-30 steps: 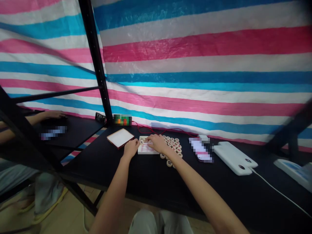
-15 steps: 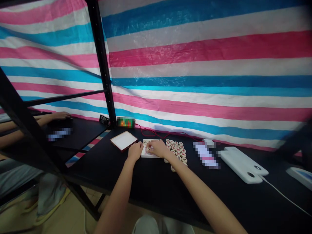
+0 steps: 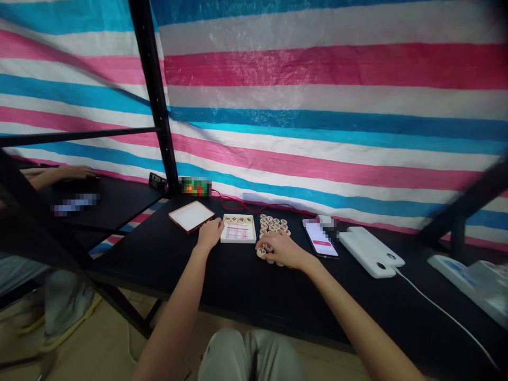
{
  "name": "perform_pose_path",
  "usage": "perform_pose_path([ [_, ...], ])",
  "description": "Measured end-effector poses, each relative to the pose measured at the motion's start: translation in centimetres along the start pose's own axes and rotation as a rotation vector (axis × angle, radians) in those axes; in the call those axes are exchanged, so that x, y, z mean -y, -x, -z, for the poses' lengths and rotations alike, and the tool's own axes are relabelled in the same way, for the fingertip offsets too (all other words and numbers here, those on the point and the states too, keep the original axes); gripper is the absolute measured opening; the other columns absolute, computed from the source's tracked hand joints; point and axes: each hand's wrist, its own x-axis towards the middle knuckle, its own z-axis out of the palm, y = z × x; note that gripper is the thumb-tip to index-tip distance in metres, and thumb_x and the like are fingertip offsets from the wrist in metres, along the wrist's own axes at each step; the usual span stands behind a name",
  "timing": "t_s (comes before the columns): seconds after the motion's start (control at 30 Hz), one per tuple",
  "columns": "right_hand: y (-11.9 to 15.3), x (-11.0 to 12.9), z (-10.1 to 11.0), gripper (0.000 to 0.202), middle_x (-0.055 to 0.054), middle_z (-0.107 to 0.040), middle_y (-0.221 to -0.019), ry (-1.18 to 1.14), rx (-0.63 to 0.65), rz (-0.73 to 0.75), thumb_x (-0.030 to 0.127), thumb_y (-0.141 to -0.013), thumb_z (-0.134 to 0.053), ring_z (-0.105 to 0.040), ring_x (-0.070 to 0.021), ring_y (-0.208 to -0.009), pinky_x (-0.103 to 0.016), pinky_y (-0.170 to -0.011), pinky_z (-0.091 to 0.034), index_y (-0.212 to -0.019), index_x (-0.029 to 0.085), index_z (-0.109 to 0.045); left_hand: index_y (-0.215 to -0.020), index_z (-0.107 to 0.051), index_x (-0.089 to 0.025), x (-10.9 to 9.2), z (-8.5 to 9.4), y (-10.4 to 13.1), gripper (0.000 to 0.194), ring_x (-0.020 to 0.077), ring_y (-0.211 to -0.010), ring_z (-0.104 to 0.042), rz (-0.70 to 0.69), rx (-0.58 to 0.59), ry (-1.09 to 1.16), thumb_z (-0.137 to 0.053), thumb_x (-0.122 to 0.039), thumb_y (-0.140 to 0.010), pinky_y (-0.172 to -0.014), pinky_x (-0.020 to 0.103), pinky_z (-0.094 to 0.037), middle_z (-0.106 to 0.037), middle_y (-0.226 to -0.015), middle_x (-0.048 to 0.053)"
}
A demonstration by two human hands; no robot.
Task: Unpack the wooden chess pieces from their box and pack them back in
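An open white box [image 3: 238, 238] lies on the black table, with a row of several round Chinese chess pieces [image 3: 238, 219] along its far side and a sheet with a pink grid on its floor. At the box's left wall, my left hand [image 3: 210, 234] has its fingers curled on the edge. My right hand [image 3: 283, 248] reaches over the loose Chinese chess pieces [image 3: 273, 225] to the right of the box. Its fingertips are closed at a chess piece [image 3: 261, 252] at the group's near left; the palm hides some others.
Left of the box lies a lid with a white inside [image 3: 192, 216]. To the right are a phone [image 3: 320, 238] and a white device [image 3: 371, 253] with a cable [image 3: 444, 307]. Black rack posts [image 3: 153, 95] stand at the left, where another person's hand [image 3: 77, 172] rests.
My right hand has moved from inside the box to the loose pieces at its right. More pieces now show in the box's far row. My left hand stays at the box; the view has shifted.
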Motion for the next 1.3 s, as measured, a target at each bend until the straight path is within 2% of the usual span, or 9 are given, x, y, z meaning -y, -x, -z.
perform_pose_path([
  [0.13,0.1,0.2,-1.0,0.018,-0.002,-0.057,-0.095,0.095,0.021,0.009,0.03,-0.072,-0.057,-0.049,-0.019,-0.092,-0.033,-0.082,-0.028,-0.089,0.024,-0.058,-0.086,-0.055,-0.02,0.1,-0.1,0.0,0.036,0.0195,-0.079,-0.057,-0.013,-0.007,-0.004,-0.024,-0.038,-0.086,-0.065,0.026,-0.036,-0.062,-0.083,0.007],
  [0.33,0.8,0.4,-1.0,0.023,-0.002,-0.056,-0.097,0.099,-0.025,0.028,0.03,-0.073,-0.056,-0.047,-0.0196,-0.095,-0.033,-0.081,-0.027,-0.095,0.026,-0.056,-0.085,-0.055,-0.02,0.0,-0.1,0.0,0.036,0.0201,-0.079,-0.057,-0.004,-0.009,-0.009,-0.025,-0.038,-0.085,-0.064,0.026,-0.037,-0.063,-0.083,0.007],
  [0.53,0.1,0.1,0.6,0.023,-0.003,-0.057,-0.101,-0.003,-0.254,-0.05,0.03,-0.08,-0.046,-0.048,-0.0181,-0.095,-0.032,-0.08,-0.029,-0.101,0.026,-0.055,-0.085,-0.055,-0.019,-0.1,0.1,0.0,0.036,0.0188,-0.077,-0.057,0.001,-0.003,-0.019,-0.025,-0.038,-0.085,-0.063,0.025,-0.036,-0.063,-0.082,0.006],
  [0.7,-2.2,-1.6,2.1,0.026,-0.001,-0.061,-0.095,-0.134,-0.416,-0.13,0.027,-0.083,-0.041,-0.052,-0.0138,-0.079,-0.026,-0.069,-0.034,-0.105,0.025,-0.054,-0.085,-0.055,-0.019,-0.1,0.2,0.0,0.035,0.0189,-0.078,-0.057,0.015,0.005,-0.012,-0.025,-0.038,-0.085,-0.063,0.025,-0.036,-0.062,-0.082,0.006],
  [0.83,-5.4,-1.3,1.6,0.022,0.0,-0.061,-0.091,-0.057,-0.342,-0.105,0.026,-0.081,-0.044,-0.052,-0.0141,-0.081,-0.025,-0.069,-0.034,-0.099,0.025,-0.057,-0.085,-0.055,-0.019,-0.2,0.3,0.0,0.035,0.0183,-0.079,-0.057,0.029,0.01,-0.012,-0.026,-0.038,-0.085,-0.063,0.024,-0.037,-0.062,-0.083,0.006],
  [0.93,-8.1,0.0,0.0,0.02,-0.001,-0.06,-0.096,0.083,-0.243,-0.092,0.028,-0.08,-0.046,-0.05,-0.0168,-0.089,-0.028,-0.073,-0.033,-0.095,0.025,-0.058,-0.085,-0.055,-0.019,-0.3,0.4,0.0,0.036,0.0179,-0.079,-0.057,0.03,0.02,-0.01,-0.026,-0.039,-0.086,-0.063,0.024,-0.037,-0.063,-0.083,0.006],
  [1.07,-10.8,1.3,-2.5,0.022,-0.006,-0.056,-0.102,0.302,-0.193,-0.128,0.027,-0.079,-0.047,-0.045,-0.0201,-0.097,-0.032,-0.078,-0.031,-0.099,0.021,-0.055,-0.083,-0.055,-0.02,-0.2,0.3,0.0,0.035,0.0183,-0.078,-0.057,0.017,0.012,-0.005,-0.026,-0.039,-0.085,-0.063,0.025,-0.036,-0.063,-0.083,0.006],
  [1.17,-11.7,1.4,-3.6,0.022,-0.009,-0.056,-0.1,0.401,-0.179,-0.189,0.022,-0.081,-0.043,-0.045,-0.0211,-0.095,-0.035,-0.079,-0.029,-0.099,0.018,-0.054,-0.082,-0.054,-0.021,-0.1,0.1,0.0,0.034,0.0188,-0.077,-0.057,0.004,0.001,-0.003,-0.026,-0.039,-0.085,-0.062,0.025,-0.036,-0.063,-0.082,0.006],
  [1.3,-11.4,0.2,-4.1,0.024,-0.013,-0.055,-0.098,0.44,-0.206,-0.231,0.014,-0.082,-0.036,-0.045,-0.0225,-0.093,-0.038,-0.079,-0.027,-0.1,0.015,-0.052,-0.082,-0.054,-0.02,-0.2,0.1,-0.1,0.035,0.0178,-0.076,-0.057,0.014,0.008,0.01,-0.026,-0.04,-0.085,-0.064,0.025,-0.036,-0.063,-0.081,0.006],
])
